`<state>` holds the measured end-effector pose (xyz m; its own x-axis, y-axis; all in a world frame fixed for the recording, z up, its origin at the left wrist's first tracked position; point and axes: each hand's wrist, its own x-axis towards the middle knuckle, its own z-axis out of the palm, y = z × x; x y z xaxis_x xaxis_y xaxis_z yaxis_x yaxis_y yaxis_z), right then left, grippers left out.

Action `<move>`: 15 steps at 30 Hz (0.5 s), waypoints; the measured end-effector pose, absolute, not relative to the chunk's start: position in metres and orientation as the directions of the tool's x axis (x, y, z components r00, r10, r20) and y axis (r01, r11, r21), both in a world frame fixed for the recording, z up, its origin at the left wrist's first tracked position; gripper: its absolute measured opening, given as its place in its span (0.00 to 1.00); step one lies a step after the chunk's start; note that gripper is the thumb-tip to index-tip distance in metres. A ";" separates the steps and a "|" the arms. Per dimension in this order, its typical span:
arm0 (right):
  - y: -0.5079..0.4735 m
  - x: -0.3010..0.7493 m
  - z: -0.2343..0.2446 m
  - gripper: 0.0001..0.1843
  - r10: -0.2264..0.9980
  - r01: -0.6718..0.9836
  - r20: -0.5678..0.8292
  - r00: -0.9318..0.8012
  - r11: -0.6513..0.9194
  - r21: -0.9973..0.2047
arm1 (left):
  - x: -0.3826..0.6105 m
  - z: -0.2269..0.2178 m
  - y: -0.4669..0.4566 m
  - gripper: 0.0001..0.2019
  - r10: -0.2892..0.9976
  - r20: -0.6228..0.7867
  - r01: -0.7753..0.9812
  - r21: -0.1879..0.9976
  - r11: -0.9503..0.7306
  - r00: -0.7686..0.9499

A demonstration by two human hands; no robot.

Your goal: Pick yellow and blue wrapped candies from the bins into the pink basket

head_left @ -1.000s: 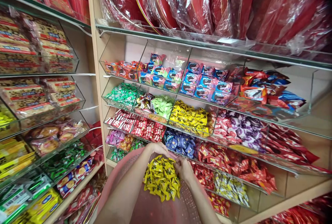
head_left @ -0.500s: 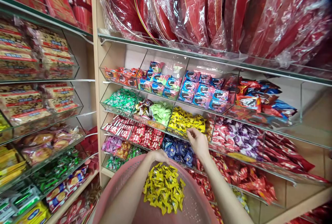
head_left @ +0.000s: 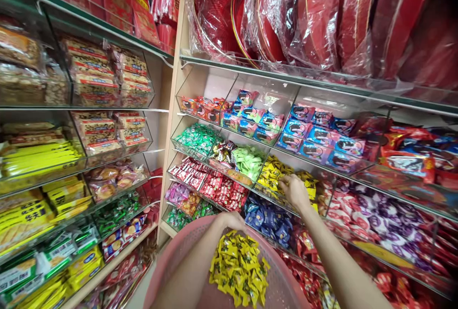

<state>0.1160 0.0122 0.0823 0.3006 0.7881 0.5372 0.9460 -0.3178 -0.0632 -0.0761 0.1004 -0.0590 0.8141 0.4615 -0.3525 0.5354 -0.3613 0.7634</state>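
My left hand (head_left: pixel 232 221) is closed over the far rim of a pink plastic basket (head_left: pixel 161 265), which tilts toward me. A heap of yellow-wrapped candies (head_left: pixel 239 268) lies inside it, just below that hand. My right hand (head_left: pixel 296 193) reaches over the front lip of a clear shelf bin into more yellow-wrapped candies (head_left: pixel 271 175). Its fingers are bent and pressed together on some of them; the fingertips are partly hidden among the wrappers.
Green-wrapped candies (head_left: pixel 246 162) fill the bin left of the yellow ones, with blue-wrapped candies (head_left: pixel 267 221) below. Purple and white candies (head_left: pixel 379 218) lie to the right. Glass shelf edges (head_left: pixel 307 80) jut out above, under red plastic-wrapped round trays (head_left: pixel 318 18). Packaged snacks (head_left: pixel 95 132) stock the left shelves.
My right hand has moved from the front of the yellow candy bin deeper into the candies. The view has turned left, showing more of the left shelves. My left hand stays on the basket rim.
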 end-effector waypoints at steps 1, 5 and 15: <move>0.012 0.115 0.082 0.13 0.788 0.945 0.536 0.304 -0.320 -0.065 | -0.077 -0.058 0.100 0.12 0.455 -0.349 0.529 0.765 -0.367 0.819; 0.008 0.113 0.084 0.15 0.722 0.937 0.612 0.322 -0.334 -0.100 | -0.077 -0.057 0.099 0.15 0.456 -0.342 0.528 0.759 -0.383 0.822; -0.012 0.111 0.099 0.16 0.436 0.906 0.797 0.418 -0.144 -0.397 | -0.074 -0.054 0.096 0.15 0.450 -0.342 0.511 0.792 -0.335 0.825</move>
<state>0.1107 -0.0124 0.0990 0.4184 0.4360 0.7968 0.9064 -0.1444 -0.3970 -0.0740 0.0962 -0.0537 0.8246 0.4505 -0.3423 0.5114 -0.3347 0.7915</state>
